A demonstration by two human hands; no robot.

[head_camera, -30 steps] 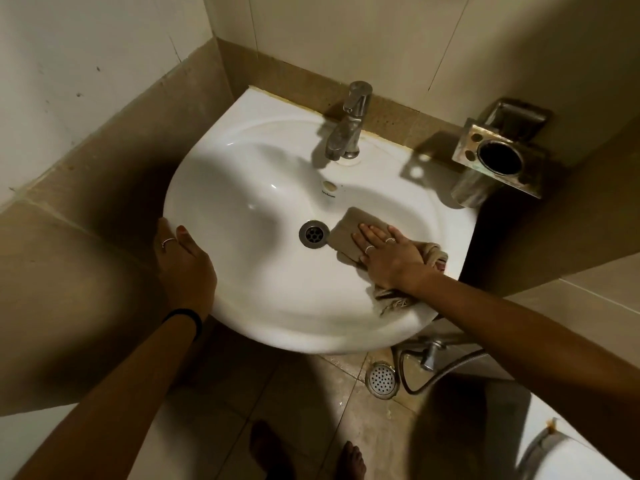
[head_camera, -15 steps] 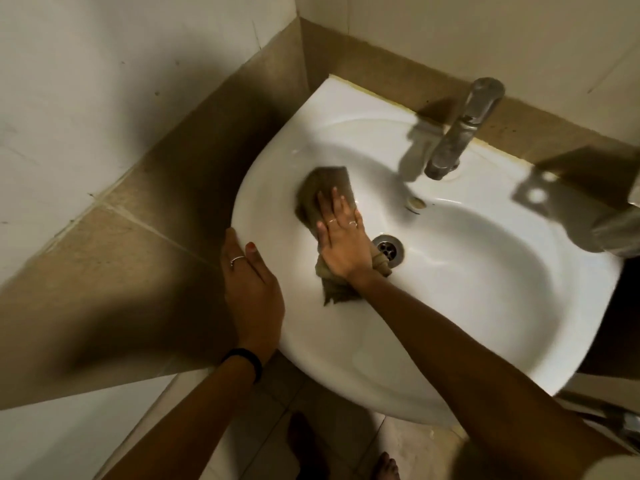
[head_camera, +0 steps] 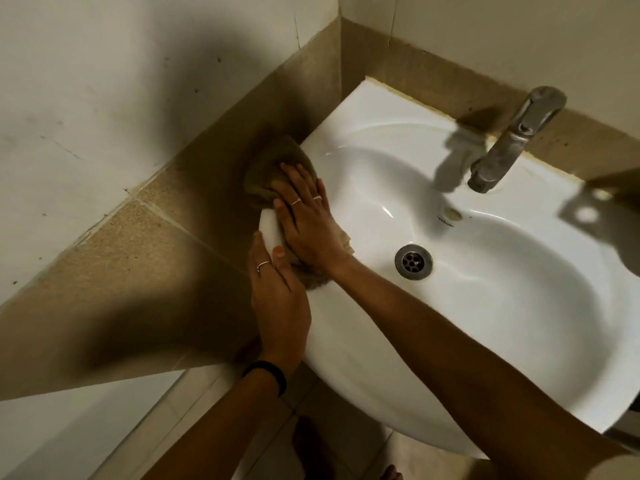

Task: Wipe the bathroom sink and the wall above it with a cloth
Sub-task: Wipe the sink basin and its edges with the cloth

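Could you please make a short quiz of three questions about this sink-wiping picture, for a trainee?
1. True or false: the right hand presses the cloth onto the left rim of the sink.
2. Where does the left hand rest?
A. on the faucet
B. on the sink's left outer edge
C. on the drain
3. Fill in: the band on the left wrist is ____ in colour.

Key: 1 true; 2 B; 3 black.
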